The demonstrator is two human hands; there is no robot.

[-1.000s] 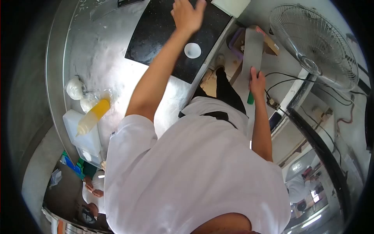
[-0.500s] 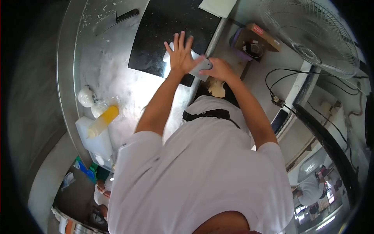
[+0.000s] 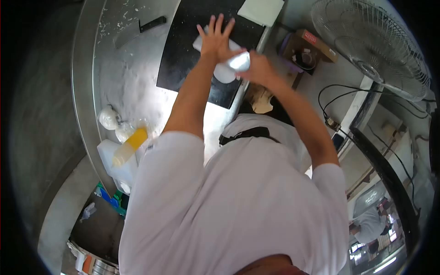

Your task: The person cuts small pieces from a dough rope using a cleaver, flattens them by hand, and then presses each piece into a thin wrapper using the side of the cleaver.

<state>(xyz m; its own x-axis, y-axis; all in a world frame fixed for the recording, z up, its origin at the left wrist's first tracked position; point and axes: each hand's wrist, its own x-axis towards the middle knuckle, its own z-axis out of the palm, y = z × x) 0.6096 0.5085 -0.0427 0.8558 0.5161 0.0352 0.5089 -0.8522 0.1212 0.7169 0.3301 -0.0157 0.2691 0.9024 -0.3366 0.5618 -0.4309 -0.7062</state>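
Observation:
On the black board [image 3: 183, 50], my left hand [image 3: 216, 43] lies with its fingers spread over a flat, shiny, pale blade-like tool [image 3: 239, 62]. My right hand [image 3: 260, 69], a little blurred, has its fingers closed on the near right end of this tool. A round, flat white piece [image 3: 224, 74] lies on the board just below the tool, between my hands. Part of the tool and whatever is under my left palm are hidden.
A knife [image 3: 152, 24] lies on the metal table [image 3: 123, 73]. White bagged lumps [image 3: 109, 118] and a yellow-and-clear bottle [image 3: 130, 146] are at left. A pale cloth [image 3: 261, 11] overlaps the board's far corner. A fan [image 3: 369, 46] and an open box [image 3: 308, 51] are at right.
Both hands and the tool have moved farther forward over the board. The round white piece now shows below the tool. The view has shifted slightly.

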